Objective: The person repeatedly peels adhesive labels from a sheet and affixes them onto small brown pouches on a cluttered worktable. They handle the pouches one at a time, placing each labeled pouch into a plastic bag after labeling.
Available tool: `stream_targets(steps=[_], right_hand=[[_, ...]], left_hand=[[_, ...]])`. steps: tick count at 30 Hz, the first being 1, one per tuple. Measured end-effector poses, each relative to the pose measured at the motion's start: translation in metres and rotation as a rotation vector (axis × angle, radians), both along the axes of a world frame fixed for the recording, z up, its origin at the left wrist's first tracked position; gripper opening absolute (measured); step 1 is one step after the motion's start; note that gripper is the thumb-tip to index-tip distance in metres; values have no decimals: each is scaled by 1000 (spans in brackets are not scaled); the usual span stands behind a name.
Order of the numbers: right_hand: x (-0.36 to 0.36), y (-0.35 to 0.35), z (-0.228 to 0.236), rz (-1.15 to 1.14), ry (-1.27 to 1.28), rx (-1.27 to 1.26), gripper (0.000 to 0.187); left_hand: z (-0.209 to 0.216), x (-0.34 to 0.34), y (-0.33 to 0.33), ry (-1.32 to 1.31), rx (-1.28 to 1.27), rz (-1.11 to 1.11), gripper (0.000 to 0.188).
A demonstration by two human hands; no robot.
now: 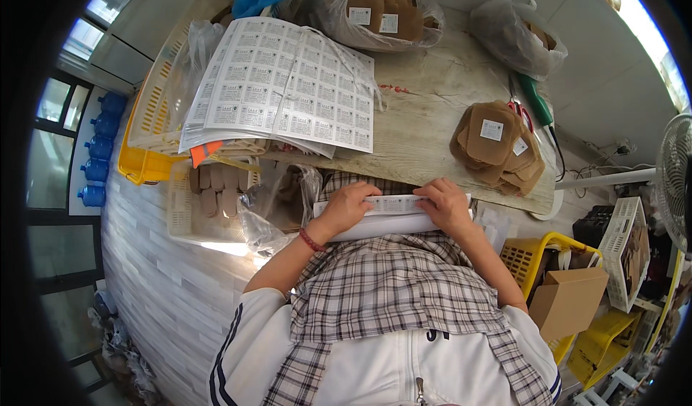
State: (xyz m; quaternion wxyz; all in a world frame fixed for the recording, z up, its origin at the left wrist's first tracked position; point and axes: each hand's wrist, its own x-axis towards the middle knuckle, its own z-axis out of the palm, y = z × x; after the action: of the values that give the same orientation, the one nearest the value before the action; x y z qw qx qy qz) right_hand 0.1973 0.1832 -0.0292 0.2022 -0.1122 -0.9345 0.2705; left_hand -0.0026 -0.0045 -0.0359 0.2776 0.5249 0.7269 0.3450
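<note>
Across my lap, at the table's front edge, lies a white label sheet (393,205), folded or curled so that a narrow printed strip faces up. My left hand (347,208) pinches its left part, fingertips on the strip. At the other end my right hand (445,205) grips the sheet with bent fingers. A plain white part of the paper (382,226) shows below the strip. On the table to the left rests a thick stack of label sheets (288,89), tied with thin string. To the right sits a pile of brown rounded-square pieces (497,143), some bearing white labels.
Clear plastic bags of brown pieces (386,13) (519,34) stand at the table's back. Red-handled scissors (520,110) and a green-handled tool (535,99) with a cord lie at the right edge. A white crate (180,204) is left; a yellow basket (520,258) and a fan (674,182) are right.
</note>
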Motion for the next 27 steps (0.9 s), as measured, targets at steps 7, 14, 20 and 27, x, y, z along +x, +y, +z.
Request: stream_targets(steps=[7,14,20,27], right_hand=[[-3,-4,-7,1,70,34,20],[-9,-12,-7,8,77,18,23],[-9,-13,3,-22,8,-12,23],[-23,123,93,-297,302,-66,16]], left_hand=[[12,1,4,44,-3,-70,22],[4,-1,5,28,18,-65,19],[21,-10,-8,72,64,-82,26],[65,-32,-9,70,-25,-68,29]])
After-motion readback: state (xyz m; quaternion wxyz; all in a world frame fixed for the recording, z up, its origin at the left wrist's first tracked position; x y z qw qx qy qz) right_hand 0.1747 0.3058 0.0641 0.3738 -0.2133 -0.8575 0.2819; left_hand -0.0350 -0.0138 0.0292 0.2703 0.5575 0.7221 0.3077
